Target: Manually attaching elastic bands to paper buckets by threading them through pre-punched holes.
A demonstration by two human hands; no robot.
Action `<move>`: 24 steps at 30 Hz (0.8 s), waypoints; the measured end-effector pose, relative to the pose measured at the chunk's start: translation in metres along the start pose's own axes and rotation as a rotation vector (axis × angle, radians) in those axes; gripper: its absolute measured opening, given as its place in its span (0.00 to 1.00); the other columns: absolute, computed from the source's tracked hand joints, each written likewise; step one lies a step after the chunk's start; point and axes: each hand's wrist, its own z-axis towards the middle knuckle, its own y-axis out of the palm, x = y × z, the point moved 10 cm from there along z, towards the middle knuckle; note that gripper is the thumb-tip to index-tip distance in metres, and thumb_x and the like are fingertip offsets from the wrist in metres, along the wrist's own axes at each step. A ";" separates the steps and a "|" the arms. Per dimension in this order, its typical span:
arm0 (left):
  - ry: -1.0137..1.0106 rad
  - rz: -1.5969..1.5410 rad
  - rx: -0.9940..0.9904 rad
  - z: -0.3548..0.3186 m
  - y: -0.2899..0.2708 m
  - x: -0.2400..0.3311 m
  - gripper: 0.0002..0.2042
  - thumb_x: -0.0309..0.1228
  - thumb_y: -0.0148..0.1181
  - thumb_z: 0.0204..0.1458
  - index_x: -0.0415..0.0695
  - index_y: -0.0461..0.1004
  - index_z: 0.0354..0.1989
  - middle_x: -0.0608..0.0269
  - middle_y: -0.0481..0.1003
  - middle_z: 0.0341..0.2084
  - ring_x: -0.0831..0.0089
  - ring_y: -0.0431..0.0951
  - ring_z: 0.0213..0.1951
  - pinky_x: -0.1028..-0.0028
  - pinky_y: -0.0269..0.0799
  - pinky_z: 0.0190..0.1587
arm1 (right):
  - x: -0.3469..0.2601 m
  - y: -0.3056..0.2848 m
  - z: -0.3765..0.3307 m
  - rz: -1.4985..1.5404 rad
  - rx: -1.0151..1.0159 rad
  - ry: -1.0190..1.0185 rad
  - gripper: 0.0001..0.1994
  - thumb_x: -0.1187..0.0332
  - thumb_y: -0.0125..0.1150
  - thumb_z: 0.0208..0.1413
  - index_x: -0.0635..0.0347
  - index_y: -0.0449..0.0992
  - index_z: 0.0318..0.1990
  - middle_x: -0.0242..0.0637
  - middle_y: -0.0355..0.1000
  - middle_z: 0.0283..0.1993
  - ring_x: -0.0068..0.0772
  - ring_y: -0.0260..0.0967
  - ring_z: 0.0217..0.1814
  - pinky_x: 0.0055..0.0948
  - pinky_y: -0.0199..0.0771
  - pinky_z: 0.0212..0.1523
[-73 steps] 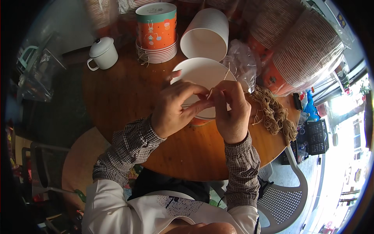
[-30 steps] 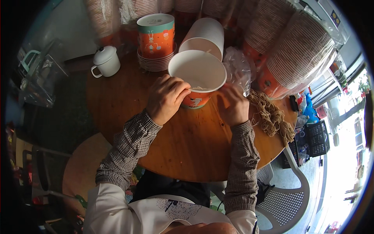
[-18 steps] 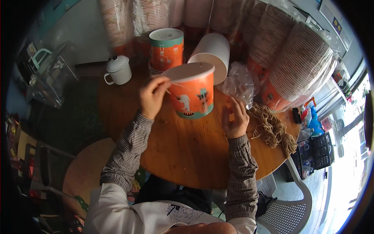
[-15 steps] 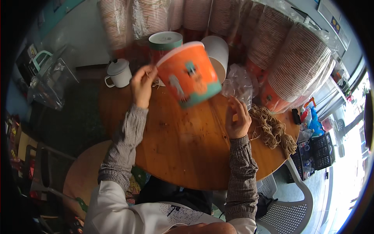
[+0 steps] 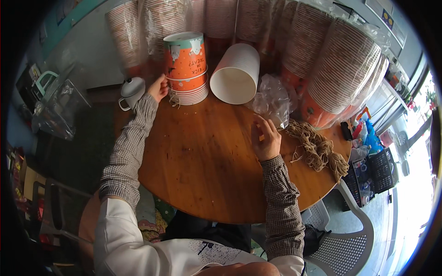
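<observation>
Movement on the left: the orange paper bucket with a teal base band [image 5: 185, 57] has gone from hanging tilted over the wooden table [image 5: 202, 165] to standing upside down on the stack of nested paper buckets [image 5: 189, 96], and I've got its base facing up. An orange band shows between its rim and the white rims below, so I judge it's seated but perhaps not pressed fully home. That puts the piece in hand on the pile, its carry about done as I read it.

My left hand [image 5: 159, 88] is at the near-left edge of that rim, thumb and fingers narrow, pinching it as far as I can tell. My right hand [image 5: 267, 139] hangs over the table, fingers loosely curled with a gap to the thumb, holding nothing I can see, just left of the tan twine hank [image 5: 320, 149]. A twine tuft [image 5: 174, 97] dangles from the stack's left side.

Now the print: dark lettering on the orange wall, bold and upside down, beside white ghost-like figures. On the plastic-wrapped bucket stacks [image 5: 343, 73], I can't make out any label.
</observation>
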 end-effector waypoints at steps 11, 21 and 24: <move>0.915 0.728 0.172 -0.052 0.081 0.161 0.41 0.55 0.59 0.49 0.37 0.56 0.64 0.46 0.60 0.61 0.58 0.63 0.61 0.68 0.58 0.60 | 0.004 0.013 0.000 0.018 -0.030 0.048 0.10 0.73 0.57 0.53 0.56 0.74 0.43 0.35 0.71 0.30 0.34 0.72 0.24 0.29 0.73 0.24; 0.979 0.640 -0.052 -0.069 0.092 0.105 0.42 0.44 0.61 0.52 0.41 0.43 0.68 0.47 0.54 0.64 0.60 0.57 0.63 0.66 0.53 0.63 | 0.017 0.011 -0.006 -0.017 -0.007 0.043 0.09 0.75 0.57 0.53 0.59 0.75 0.43 0.37 0.73 0.32 0.31 0.73 0.26 0.24 0.73 0.26; 0.800 0.390 -0.184 -0.094 0.087 0.036 0.34 0.34 0.60 0.54 0.41 0.50 0.66 0.53 0.62 0.59 0.67 0.63 0.59 0.67 0.60 0.59 | 0.028 0.017 -0.010 -0.033 -0.077 0.121 0.08 0.70 0.56 0.53 0.53 0.75 0.41 0.37 0.73 0.34 0.41 0.74 0.31 0.34 0.75 0.30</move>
